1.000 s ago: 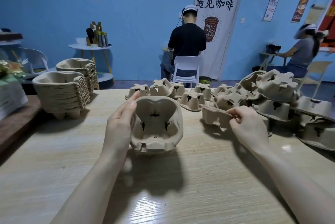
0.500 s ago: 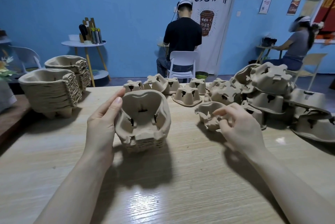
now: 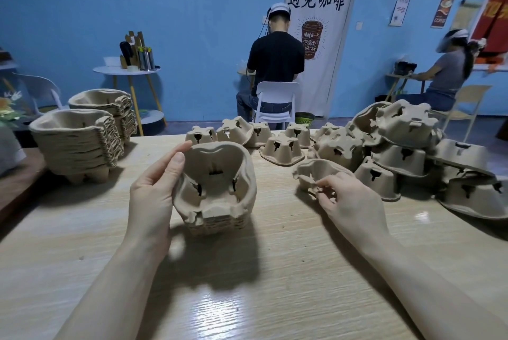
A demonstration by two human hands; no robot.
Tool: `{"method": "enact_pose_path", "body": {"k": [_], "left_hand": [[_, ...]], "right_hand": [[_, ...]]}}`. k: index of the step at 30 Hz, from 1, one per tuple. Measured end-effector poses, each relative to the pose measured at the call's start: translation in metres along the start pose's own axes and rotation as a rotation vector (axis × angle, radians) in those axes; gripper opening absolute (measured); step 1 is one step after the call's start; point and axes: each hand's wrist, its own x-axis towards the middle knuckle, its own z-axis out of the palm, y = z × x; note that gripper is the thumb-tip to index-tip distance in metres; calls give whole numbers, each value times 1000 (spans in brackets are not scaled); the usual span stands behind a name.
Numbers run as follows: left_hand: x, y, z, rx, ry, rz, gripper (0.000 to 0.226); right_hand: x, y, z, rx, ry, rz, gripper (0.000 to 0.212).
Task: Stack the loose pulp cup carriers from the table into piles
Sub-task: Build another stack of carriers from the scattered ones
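2 tall finished piles of brown pulp carriers sit far left on the pale wood desk. Loose upturned carriers crowd the right. Left hand grips a small nested stack, cavity up. Right hand pinches 1 single carrier, right of the stack; open desk between.

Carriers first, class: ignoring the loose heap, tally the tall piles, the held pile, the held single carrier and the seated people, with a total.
Tall carrier piles at the left: 2
Small carrier pile held by the left hand: 1
Single carrier pinched by the right hand: 1
Seated people: 2
Total: 6
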Motion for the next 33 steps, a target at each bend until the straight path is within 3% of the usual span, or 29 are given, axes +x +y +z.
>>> {"method": "enact_pose_path", "body": {"k": [7,12,19,24,29,33], "left_hand": [[6,-7,-6,2,0,8,27],[6,-2,-7,50,-16,-21,35],[8,1,-5,77,-11,-59,40],[3,4,-3,134,-22,-34,33],[0,10,4,126,71,-78,49],[-1,10,4,77,119,-89,49]], "right_hand": [[1,1,-5,123,99,-32,11],[7,-2,-15,575,188,-79,26],[2,-45,-51,711,428,-399,15],[-2,-78,-52,648,396,-618,21],[-2,-97,-38,624,272,-680,20],[-3,-100,-22,589,198,-686,19]]}}
